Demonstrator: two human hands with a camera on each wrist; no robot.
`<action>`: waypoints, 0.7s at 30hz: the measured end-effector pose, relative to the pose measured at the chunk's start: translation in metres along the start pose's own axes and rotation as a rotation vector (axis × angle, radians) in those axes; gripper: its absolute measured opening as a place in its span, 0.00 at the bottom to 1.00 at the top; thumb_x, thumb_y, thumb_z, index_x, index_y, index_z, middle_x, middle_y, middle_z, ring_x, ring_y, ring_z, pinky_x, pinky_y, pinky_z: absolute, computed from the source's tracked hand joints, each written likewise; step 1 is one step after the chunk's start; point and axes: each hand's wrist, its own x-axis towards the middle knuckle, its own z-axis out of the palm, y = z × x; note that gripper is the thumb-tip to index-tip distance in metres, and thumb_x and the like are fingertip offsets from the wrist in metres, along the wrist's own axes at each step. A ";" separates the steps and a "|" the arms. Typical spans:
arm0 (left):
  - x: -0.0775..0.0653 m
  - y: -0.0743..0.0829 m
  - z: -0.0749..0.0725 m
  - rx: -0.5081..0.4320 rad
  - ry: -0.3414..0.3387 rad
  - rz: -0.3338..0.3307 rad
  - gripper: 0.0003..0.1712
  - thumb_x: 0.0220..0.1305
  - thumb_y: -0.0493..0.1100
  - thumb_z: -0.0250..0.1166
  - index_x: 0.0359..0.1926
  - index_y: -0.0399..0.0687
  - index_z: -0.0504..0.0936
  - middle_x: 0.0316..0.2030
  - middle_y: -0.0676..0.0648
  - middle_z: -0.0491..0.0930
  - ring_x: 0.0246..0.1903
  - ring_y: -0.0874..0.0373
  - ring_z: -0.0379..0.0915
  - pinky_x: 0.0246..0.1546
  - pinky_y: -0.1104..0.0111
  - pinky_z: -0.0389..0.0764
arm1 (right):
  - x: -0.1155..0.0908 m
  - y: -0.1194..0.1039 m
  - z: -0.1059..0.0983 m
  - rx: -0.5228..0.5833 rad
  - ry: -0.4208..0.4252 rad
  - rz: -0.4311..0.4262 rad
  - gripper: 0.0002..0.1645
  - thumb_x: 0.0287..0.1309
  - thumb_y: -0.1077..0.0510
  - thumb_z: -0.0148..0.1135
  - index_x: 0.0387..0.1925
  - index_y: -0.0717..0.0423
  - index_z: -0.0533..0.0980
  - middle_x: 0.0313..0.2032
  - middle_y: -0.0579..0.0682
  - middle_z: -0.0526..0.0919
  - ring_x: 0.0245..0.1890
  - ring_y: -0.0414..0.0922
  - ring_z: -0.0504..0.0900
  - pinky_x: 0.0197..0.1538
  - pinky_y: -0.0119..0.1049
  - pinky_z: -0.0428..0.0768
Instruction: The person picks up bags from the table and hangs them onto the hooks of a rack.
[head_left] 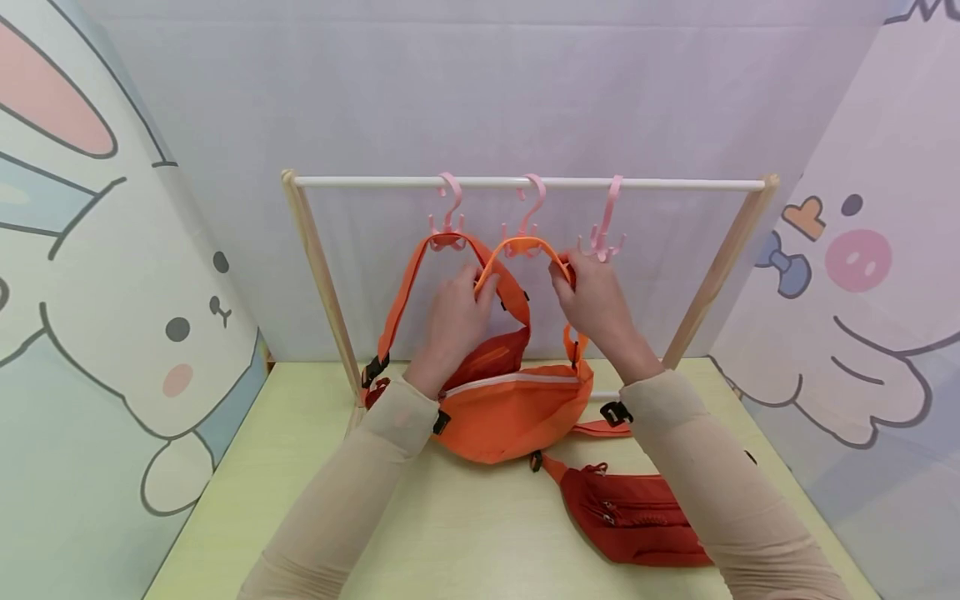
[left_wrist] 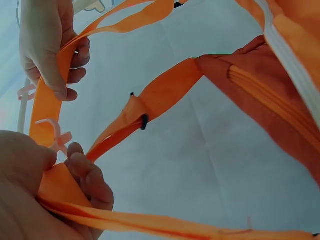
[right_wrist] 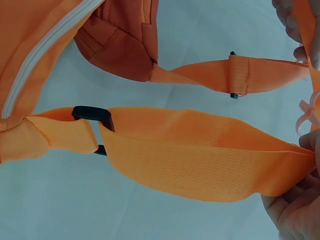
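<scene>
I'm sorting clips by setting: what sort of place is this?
Probably a staged tabletop set indoors: a rack with pink hooks stands on a pale table, surrounded by cartoon-printed backdrops.

left: rabbit print [head_left: 135, 333] | right: white cartoon figure [head_left: 847, 325] | back: pale backdrop [head_left: 480, 92] | below: yellow-green tabletop [head_left: 457, 525]
</scene>
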 end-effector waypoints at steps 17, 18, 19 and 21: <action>-0.029 -0.038 0.011 -0.034 -0.035 -0.068 0.14 0.78 0.45 0.65 0.55 0.41 0.80 0.33 0.45 0.81 0.30 0.49 0.76 0.32 0.58 0.80 | -0.014 0.019 0.017 0.059 -0.076 0.105 0.24 0.71 0.52 0.69 0.59 0.62 0.75 0.35 0.54 0.80 0.28 0.51 0.79 0.34 0.46 0.84; -0.031 -0.040 0.012 -0.031 -0.033 -0.070 0.14 0.78 0.45 0.65 0.56 0.41 0.80 0.35 0.44 0.82 0.32 0.48 0.77 0.34 0.57 0.81 | -0.015 0.020 0.017 0.061 -0.089 0.114 0.26 0.70 0.52 0.69 0.60 0.62 0.74 0.36 0.54 0.80 0.29 0.51 0.79 0.35 0.46 0.84; -0.032 -0.043 0.013 -0.031 -0.033 -0.072 0.15 0.77 0.44 0.65 0.57 0.41 0.80 0.36 0.44 0.82 0.33 0.48 0.78 0.35 0.56 0.82 | -0.016 0.021 0.018 0.064 -0.099 0.123 0.27 0.70 0.51 0.70 0.61 0.61 0.74 0.37 0.55 0.80 0.30 0.51 0.80 0.36 0.46 0.85; -0.035 -0.047 0.015 -0.023 -0.035 -0.073 0.17 0.77 0.44 0.65 0.59 0.41 0.79 0.38 0.44 0.83 0.34 0.48 0.78 0.37 0.55 0.82 | -0.018 0.023 0.020 0.072 -0.118 0.143 0.30 0.69 0.51 0.71 0.64 0.62 0.72 0.41 0.56 0.81 0.33 0.52 0.82 0.39 0.48 0.87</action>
